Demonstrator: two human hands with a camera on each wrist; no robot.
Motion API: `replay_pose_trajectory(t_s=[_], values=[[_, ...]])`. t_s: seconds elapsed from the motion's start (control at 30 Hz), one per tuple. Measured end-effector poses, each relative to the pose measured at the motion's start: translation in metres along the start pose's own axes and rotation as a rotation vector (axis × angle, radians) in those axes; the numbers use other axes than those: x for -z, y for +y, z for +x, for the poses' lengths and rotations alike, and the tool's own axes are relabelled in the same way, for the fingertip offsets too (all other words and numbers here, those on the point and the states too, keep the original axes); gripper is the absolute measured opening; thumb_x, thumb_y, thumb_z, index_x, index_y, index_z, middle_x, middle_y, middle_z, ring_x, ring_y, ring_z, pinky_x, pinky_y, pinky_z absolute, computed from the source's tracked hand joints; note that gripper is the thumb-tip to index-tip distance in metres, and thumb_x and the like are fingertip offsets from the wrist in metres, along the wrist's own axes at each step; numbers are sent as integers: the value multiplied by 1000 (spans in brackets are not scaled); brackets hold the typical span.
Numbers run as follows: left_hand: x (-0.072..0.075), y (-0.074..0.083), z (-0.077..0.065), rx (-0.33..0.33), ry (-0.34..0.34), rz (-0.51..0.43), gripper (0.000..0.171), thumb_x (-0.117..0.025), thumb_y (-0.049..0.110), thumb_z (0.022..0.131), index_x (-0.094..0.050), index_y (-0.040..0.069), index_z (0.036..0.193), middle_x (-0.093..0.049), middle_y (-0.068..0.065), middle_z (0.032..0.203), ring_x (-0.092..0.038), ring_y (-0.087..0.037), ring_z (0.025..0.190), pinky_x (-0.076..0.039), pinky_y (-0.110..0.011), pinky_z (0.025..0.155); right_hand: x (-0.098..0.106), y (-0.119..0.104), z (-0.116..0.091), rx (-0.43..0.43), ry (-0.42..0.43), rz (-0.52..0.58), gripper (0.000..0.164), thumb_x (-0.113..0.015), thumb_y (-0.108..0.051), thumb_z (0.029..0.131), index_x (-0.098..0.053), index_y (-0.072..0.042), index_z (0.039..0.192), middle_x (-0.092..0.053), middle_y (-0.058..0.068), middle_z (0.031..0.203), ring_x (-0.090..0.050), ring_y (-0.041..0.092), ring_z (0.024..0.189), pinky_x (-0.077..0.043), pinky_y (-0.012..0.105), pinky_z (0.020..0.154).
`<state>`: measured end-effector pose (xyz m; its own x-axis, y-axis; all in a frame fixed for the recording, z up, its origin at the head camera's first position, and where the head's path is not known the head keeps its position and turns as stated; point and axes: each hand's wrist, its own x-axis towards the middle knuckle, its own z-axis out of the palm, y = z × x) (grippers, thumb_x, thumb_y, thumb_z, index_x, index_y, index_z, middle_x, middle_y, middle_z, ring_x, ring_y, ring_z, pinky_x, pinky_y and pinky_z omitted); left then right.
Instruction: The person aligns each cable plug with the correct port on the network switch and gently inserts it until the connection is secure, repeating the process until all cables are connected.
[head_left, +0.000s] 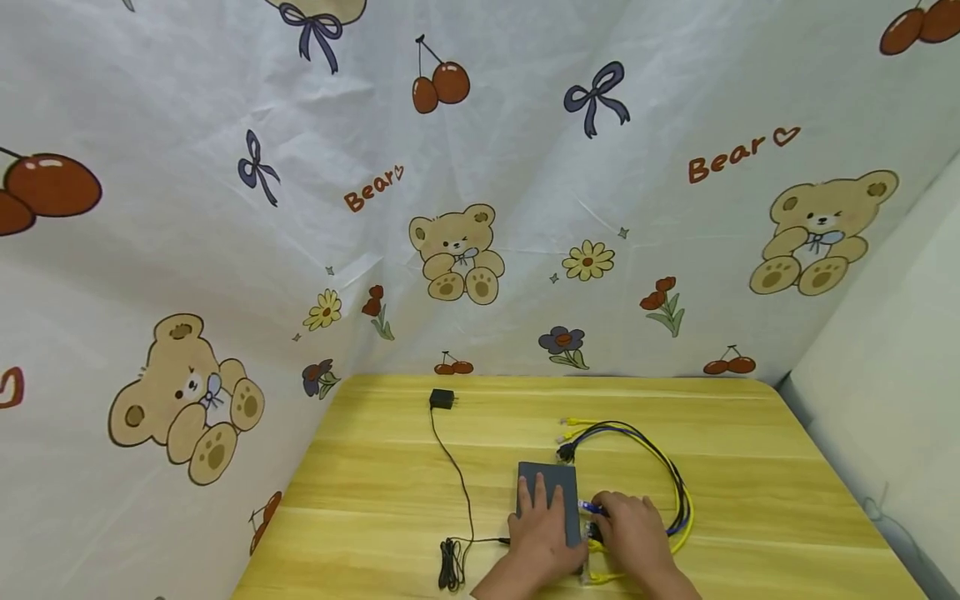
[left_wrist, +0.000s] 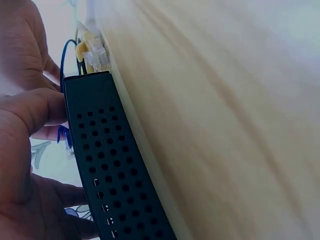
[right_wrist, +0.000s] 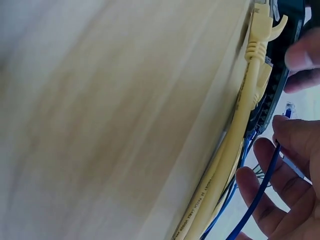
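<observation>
A flat dark network switch [head_left: 567, 481] lies on the table, its perforated side [left_wrist: 110, 145] facing the left wrist camera. My left hand [head_left: 542, 527] rests on its top with straight, spread fingers. Beside the port side, my right hand [head_left: 637, 533] pinches a blue network cable [right_wrist: 260, 195] just behind its clear plug [right_wrist: 289, 108], which points toward the switch. Below that plug, yellow cable plugs [right_wrist: 260, 27] sit at the port side by the near end. A thin black power cord [head_left: 489, 540] meets the switch's left side.
Yellow, black and blue cables [head_left: 678, 483] arc together over the table to the right. Their far ends, yellow plugs [head_left: 573, 422] and a black plug [head_left: 566, 452], lie behind the switch. A black power adapter [head_left: 442, 399] lies at the back left; bundled cord [head_left: 450, 565] lies nearer.
</observation>
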<state>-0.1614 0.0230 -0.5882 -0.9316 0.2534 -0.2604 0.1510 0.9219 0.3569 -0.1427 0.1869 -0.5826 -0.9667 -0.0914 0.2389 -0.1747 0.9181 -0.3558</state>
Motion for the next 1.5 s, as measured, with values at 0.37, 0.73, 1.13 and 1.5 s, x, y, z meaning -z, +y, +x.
replay_pose_trajectory(t_s=[0.37, 0.73, 1.13, 1.5], values=[[-2, 2, -5, 12, 58, 78, 97, -60, 80, 77, -38, 26, 155, -23, -11, 164, -8, -43, 151, -34, -72, 100, 5, -1, 3, -30, -41, -1, 11, -81, -20, 82, -73, -20, 90, -71, -5, 84, -69, 26, 80, -40, 74, 90], [1, 1, 6, 39, 94, 68, 95, -70, 70, 76, -39, 25, 154, -21, -14, 164, -19, -42, 148, -40, -69, 95, 0, 0, 2, -50, -49, 11, 12, -83, -20, 80, -74, -21, 88, -71, -7, 82, -68, 24, 79, -39, 75, 90], [3, -6, 1, 92, 117, 80, 111, -69, 81, 67, -37, 22, 155, -26, -17, 159, -39, -43, 130, -46, -59, 82, 2, 0, 3, -47, -43, 6, 13, -83, -23, 80, -75, -22, 90, -70, -7, 82, -69, 24, 81, -40, 73, 91], [5, -9, -2, 64, 72, 52, 104, -72, 75, 68, -41, 25, 153, -29, -14, 158, -40, -43, 131, -44, -63, 84, 0, -2, 4, -44, -28, 5, 14, -83, -26, 80, -77, -24, 92, -70, -9, 83, -68, 22, 81, -41, 73, 91]])
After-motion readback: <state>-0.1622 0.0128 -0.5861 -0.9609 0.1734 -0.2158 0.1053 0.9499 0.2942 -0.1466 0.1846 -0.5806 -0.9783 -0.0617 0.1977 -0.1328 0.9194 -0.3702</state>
